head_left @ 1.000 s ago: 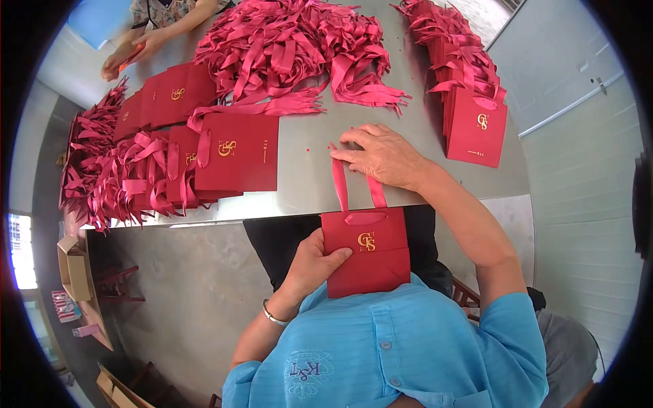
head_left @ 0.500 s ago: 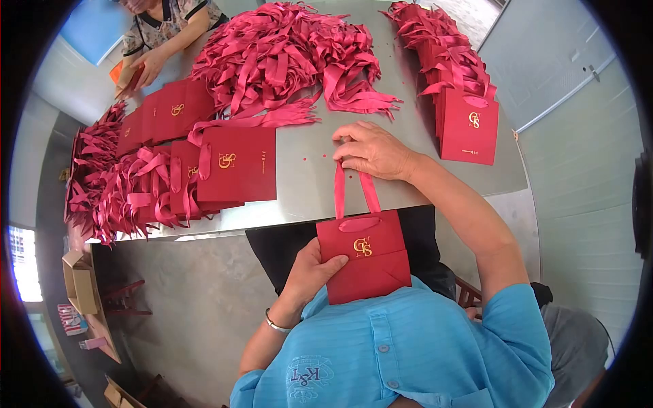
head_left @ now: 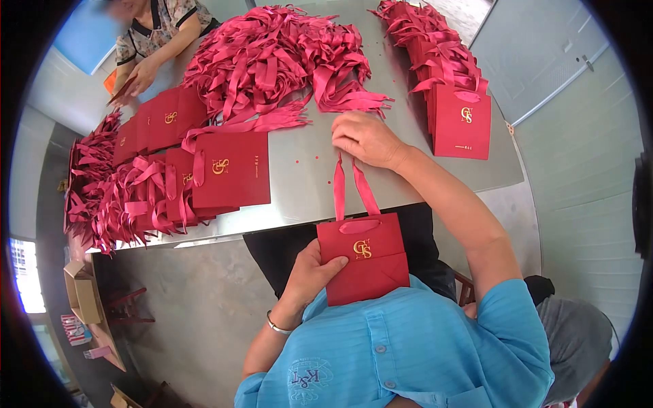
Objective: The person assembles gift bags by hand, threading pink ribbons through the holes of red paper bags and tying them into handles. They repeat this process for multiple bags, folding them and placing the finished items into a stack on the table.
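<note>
My left hand [head_left: 309,272], a bangle at its wrist, grips the left side of a small red paper gift bag [head_left: 388,275] with a gold monogram, the thumb lying on its front. The bag rests against my chest, below the table edge. From its top two ends of pink ribbon [head_left: 363,185] run upward, and a short ribbon loop crosses its front. Above the table my right hand [head_left: 367,139] is closed at the upper ends of the ribbon, its fingertips partly hidden.
A large heap of pink ribbons [head_left: 265,61] lies on the metal table [head_left: 292,194]. Ribboned red bags [head_left: 231,170] are stacked at left, and a row of bags [head_left: 462,122] stands at right. Across the table a co-worker's hand [head_left: 143,75] holds a red piece.
My right hand has risen slightly and its fingers have closed more, drawing the ribbon upward. My left hand and the bag stay nearly still. The view has shifted a little.
</note>
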`<control>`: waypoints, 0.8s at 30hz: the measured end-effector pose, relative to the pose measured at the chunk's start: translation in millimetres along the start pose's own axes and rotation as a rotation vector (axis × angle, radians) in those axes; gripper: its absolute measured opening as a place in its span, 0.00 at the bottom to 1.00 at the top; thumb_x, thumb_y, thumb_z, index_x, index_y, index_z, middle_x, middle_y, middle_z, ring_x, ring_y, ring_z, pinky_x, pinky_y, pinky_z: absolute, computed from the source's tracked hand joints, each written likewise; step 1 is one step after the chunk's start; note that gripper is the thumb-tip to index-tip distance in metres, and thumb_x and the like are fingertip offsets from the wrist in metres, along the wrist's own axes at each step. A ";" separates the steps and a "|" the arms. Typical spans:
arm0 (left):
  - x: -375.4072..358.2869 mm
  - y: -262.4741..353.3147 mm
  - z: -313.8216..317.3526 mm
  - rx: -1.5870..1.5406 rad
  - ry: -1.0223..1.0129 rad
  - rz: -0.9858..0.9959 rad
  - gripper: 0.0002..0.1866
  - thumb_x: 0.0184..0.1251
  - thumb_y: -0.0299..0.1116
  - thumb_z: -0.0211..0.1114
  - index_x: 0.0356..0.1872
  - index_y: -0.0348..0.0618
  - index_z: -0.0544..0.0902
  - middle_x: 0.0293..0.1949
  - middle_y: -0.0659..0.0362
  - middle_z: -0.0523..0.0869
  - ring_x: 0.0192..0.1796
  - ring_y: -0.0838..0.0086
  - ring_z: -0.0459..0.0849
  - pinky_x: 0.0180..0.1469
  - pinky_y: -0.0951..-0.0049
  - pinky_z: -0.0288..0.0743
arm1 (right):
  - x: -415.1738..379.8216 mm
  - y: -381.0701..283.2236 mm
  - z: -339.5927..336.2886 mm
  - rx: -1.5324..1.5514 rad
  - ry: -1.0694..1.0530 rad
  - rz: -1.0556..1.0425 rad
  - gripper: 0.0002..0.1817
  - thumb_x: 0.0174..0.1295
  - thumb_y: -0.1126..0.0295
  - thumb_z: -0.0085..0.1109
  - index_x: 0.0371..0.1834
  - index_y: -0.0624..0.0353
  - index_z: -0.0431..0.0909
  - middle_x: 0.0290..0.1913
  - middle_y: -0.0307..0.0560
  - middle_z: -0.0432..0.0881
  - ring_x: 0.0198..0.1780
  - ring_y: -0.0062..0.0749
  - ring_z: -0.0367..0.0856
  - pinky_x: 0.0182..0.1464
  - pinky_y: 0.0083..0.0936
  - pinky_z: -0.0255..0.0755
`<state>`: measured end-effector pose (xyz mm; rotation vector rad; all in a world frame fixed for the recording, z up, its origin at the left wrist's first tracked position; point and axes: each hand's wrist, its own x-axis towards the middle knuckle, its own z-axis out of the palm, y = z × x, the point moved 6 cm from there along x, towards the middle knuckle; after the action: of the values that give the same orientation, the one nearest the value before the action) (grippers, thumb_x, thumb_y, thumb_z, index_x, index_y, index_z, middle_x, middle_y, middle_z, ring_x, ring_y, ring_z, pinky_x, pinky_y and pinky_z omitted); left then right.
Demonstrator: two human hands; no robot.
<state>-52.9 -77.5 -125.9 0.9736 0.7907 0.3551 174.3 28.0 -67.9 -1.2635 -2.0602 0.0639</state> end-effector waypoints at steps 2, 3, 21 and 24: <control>-1.0 0.5 -0.5 0.013 0.005 0.001 0.19 0.67 0.21 0.64 0.59 0.31 0.74 0.52 0.54 0.85 0.53 0.75 0.83 0.58 0.73 0.77 | -2.8 4.9 -5.9 0.068 0.068 0.040 0.06 0.61 0.70 0.64 0.35 0.59 0.78 0.41 0.45 0.79 0.44 0.41 0.79 0.46 0.33 0.74; -1.2 0.9 -1.2 0.027 0.010 0.001 0.20 0.67 0.21 0.64 0.59 0.31 0.74 0.52 0.54 0.85 0.53 0.75 0.82 0.58 0.73 0.77 | -4.9 5.5 -10.0 0.095 0.061 0.126 0.05 0.62 0.71 0.64 0.36 0.60 0.79 0.39 0.45 0.80 0.41 0.40 0.80 0.43 0.32 0.75; -3.0 9.9 12.5 -0.017 -0.118 0.093 0.22 0.69 0.19 0.62 0.63 0.35 0.73 0.56 0.57 0.83 0.56 0.76 0.81 0.61 0.73 0.76 | -94.3 -58.9 -41.2 0.459 -0.528 0.961 0.20 0.62 0.55 0.67 0.26 0.64 0.84 0.16 0.39 0.72 0.21 0.19 0.67 0.25 0.26 0.62; -7.6 12.5 13.6 -0.053 -0.120 0.103 0.22 0.69 0.19 0.61 0.64 0.36 0.72 0.57 0.57 0.82 0.57 0.76 0.80 0.62 0.72 0.75 | -90.5 -62.2 -37.0 0.592 -0.510 0.962 0.22 0.60 0.54 0.68 0.22 0.64 0.82 0.17 0.37 0.73 0.22 0.19 0.68 0.25 0.25 0.62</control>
<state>-47.2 -83.4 -107.8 0.9790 0.6215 0.4007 173.3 -87.8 -65.1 -1.8037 -1.3984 1.4302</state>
